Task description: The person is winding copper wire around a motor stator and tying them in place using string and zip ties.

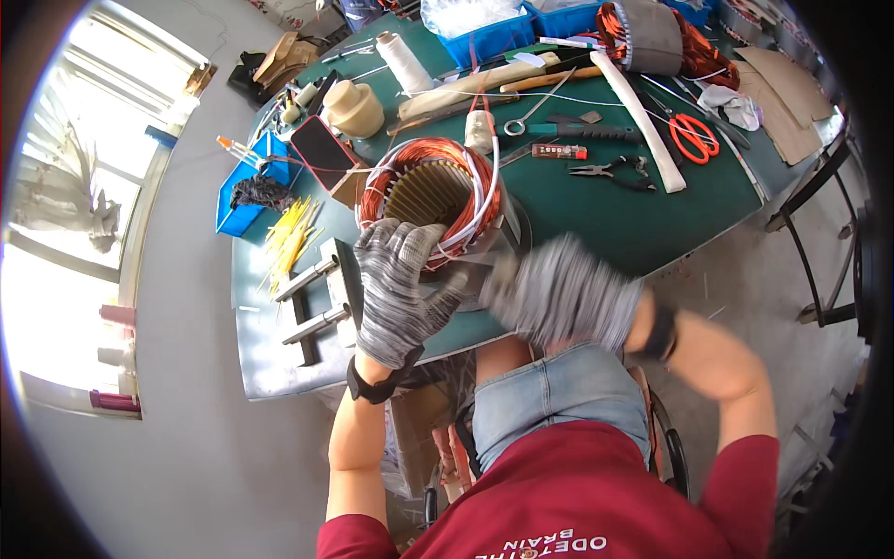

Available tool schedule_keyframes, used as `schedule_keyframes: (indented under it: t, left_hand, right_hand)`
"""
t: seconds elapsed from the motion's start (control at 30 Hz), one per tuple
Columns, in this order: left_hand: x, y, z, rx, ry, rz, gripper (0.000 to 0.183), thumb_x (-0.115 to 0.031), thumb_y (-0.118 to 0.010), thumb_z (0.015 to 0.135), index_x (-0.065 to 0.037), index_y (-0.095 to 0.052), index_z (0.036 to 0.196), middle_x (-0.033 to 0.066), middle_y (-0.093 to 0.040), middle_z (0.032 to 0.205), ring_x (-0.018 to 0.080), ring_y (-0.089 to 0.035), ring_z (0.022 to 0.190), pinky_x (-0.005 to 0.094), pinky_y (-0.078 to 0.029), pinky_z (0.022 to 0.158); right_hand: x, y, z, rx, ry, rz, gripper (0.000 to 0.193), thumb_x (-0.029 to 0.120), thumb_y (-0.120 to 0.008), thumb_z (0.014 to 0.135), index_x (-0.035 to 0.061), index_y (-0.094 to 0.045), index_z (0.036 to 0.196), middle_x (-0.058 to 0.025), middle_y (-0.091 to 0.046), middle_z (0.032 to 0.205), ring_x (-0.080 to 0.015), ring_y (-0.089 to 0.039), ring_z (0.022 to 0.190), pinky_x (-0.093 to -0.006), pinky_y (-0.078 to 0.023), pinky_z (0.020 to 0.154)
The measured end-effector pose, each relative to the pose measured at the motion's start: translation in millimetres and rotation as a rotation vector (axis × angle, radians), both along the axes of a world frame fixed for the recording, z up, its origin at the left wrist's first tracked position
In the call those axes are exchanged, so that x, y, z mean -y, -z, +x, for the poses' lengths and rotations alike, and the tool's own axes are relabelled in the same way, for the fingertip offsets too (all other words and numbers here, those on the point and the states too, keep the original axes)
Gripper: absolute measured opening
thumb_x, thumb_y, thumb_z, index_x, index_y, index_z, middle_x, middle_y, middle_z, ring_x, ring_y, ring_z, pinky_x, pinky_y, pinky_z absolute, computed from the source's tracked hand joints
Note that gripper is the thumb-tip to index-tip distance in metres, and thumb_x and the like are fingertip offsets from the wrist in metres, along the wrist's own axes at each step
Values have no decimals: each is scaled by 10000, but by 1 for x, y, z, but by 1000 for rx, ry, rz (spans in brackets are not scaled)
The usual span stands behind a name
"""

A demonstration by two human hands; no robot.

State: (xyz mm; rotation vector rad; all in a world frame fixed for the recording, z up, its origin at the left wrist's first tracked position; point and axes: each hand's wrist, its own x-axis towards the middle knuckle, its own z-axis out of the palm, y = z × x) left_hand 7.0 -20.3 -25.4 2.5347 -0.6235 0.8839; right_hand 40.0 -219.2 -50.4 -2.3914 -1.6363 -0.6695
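Observation:
A motor stator [507, 228] stands near the table's front edge, its bore lined with slots. Orange-red copper windings [380, 191] bound with white sleeving ring its top. My left hand [400, 284], in a grey striped knit glove, hooks its fingers over the near rim of the windings, thumb on the outer side. To the front right of the stator is my right hand [568, 293], in a matching glove. Motion smears it, so its fingers and anything in them cannot be made out.
Left of the stator are a metal bracket [317, 303], yellow strips [291, 238], a blue tray [228, 200] and a propped phone [326, 154]. Pliers [615, 172], red-handled scissors [694, 137] and a mallet-like tool [480, 130] lie beyond. Another wound stator [652, 37] stands far right.

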Motion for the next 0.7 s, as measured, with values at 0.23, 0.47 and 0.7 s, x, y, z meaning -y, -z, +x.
schedule_keyframes:
  t: [0.23, 0.47, 0.7]
  left_hand:
    - [-3, -7, 2, -55, 1, 80, 372, -132, -663, 615, -55, -556, 964, 108, -534, 816, 318, -500, 834, 430, -357, 799]
    - [3, -4, 2, -21, -32, 60, 292, -145, -685, 641, -65, -569, 897, 86, -531, 763, 297, -502, 782, 414, -356, 767]
    - [-1, -4, 8, -6, 9, 9, 223, -188, -713, 646, -83, -557, 766, 44, -512, 668, 264, -502, 709, 402, -353, 724]
  right_hand:
    - [9, -13, 26, -244, -21, -16, 185, 218, -427, 881, 82, -549, 848, -90, -569, 631, -231, -596, 520, -382, -451, 429]
    - [11, -20, 13, -358, -65, 257, 180, 209, -461, 877, 62, -563, 882, -110, -588, 690, -253, -596, 562, -360, -467, 478]
    - [5, -3, 31, -246, -238, 475, 197, 193, -426, 910, 47, -557, 883, -112, -604, 724, -209, -587, 578, -329, -450, 483]
